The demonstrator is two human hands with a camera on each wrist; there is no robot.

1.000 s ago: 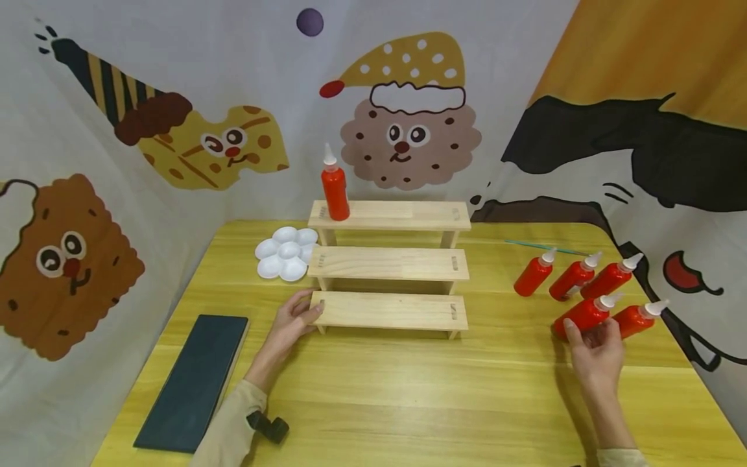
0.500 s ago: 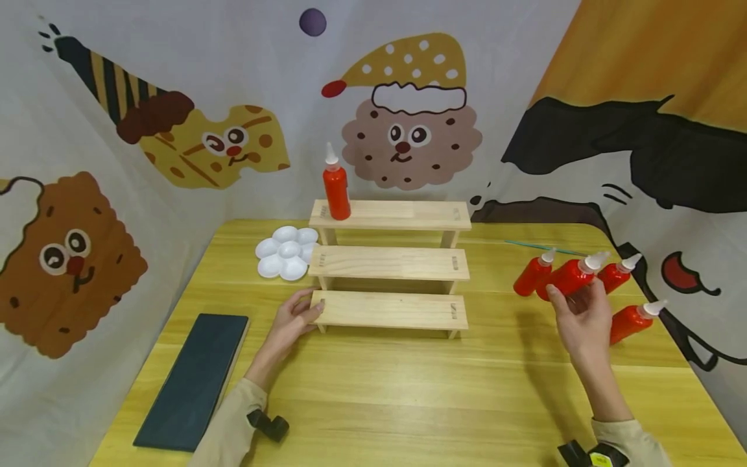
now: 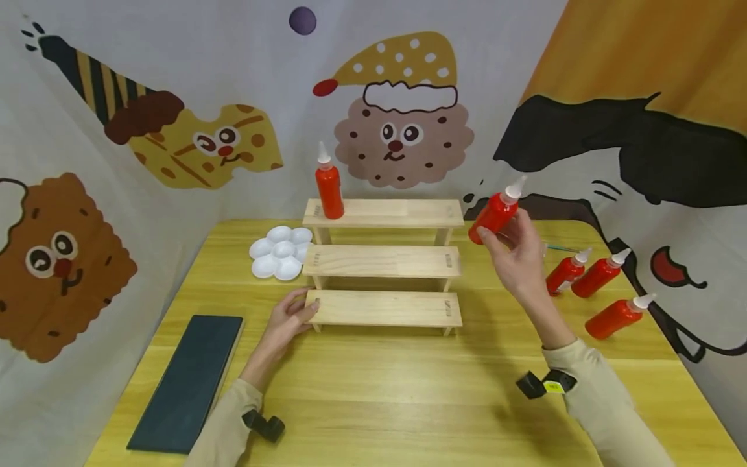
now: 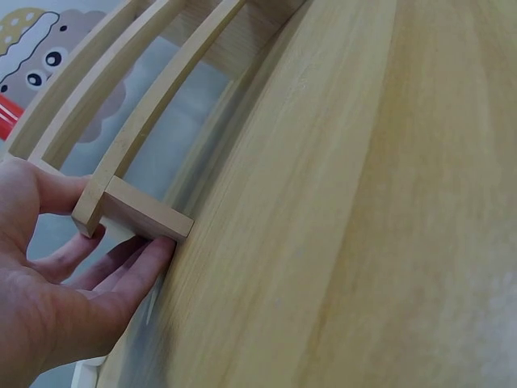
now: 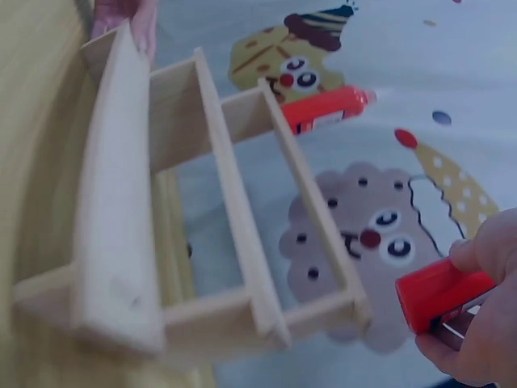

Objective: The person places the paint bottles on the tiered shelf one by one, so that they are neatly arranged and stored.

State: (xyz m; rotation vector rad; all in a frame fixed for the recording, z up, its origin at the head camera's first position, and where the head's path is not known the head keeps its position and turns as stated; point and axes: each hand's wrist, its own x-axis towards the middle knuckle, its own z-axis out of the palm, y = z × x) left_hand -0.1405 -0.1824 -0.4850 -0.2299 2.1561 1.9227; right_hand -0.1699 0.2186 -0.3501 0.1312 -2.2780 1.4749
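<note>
My right hand grips a red squeeze bottle with a white pointed cap, tilted in the air to the right of the three-tier wooden stand. The same bottle shows its base in the right wrist view. At the front left, my left hand holds the end of the stand's lowest tier. Its thumb lies at the top board, and its fingers reach the side panel in the left wrist view. Another red bottle stands upright on the top tier's left end.
Three red bottles show on the table at the right, near a thin teal stick partly behind my hand. A white flower-shaped palette lies left of the stand. A dark flat board lies at the front left.
My right hand has lifted the bottle from the group at the right and carried it up and left toward the stand's top tier. My left hand has stayed on the stand.
</note>
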